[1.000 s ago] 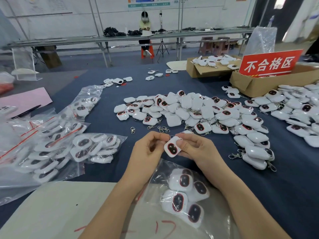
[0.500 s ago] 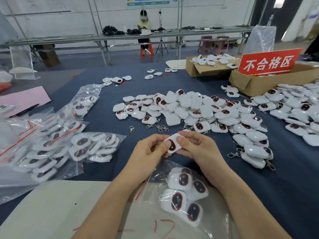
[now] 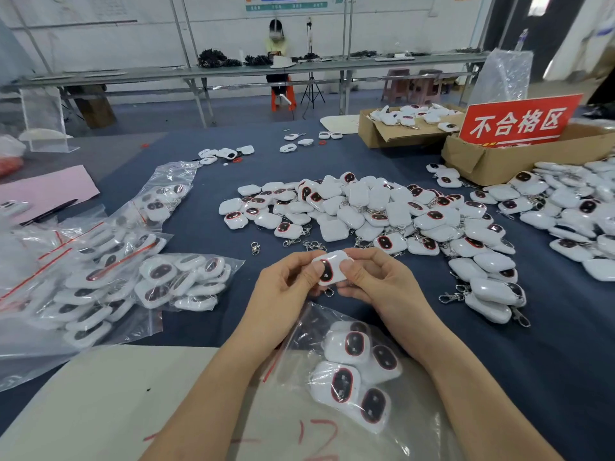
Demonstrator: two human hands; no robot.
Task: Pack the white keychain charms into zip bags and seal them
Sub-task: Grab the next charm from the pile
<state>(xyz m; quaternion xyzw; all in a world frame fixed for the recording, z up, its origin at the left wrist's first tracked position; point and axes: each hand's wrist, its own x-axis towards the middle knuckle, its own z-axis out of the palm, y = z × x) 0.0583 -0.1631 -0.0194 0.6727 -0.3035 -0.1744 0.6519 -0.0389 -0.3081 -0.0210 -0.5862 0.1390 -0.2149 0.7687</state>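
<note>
I hold one white keychain charm [image 3: 331,268] with a dark red-ringed oval face between both hands, above the dark blue table [image 3: 206,234]. My left hand [image 3: 283,287] pinches its left side and my right hand [image 3: 376,281] pinches its right side, thumbs on the face. Below my wrists lies a clear zip bag [image 3: 336,367] with several charms inside, resting on a cream board [image 3: 100,404]. A big loose pile of charms [image 3: 376,211] spreads across the table beyond my hands.
Filled zip bags [image 3: 109,277] are heaped at the left. More loose charms [image 3: 572,211] lie at the right beside cardboard boxes [image 3: 519,158] with a red sign [image 3: 519,121]. A pink sheet [image 3: 43,188] and pen lie far left. A person sits at a far bench.
The charm has tilted in my fingers and risen slightly, with both thumbs now on its face. The bag and piles have not moved.
</note>
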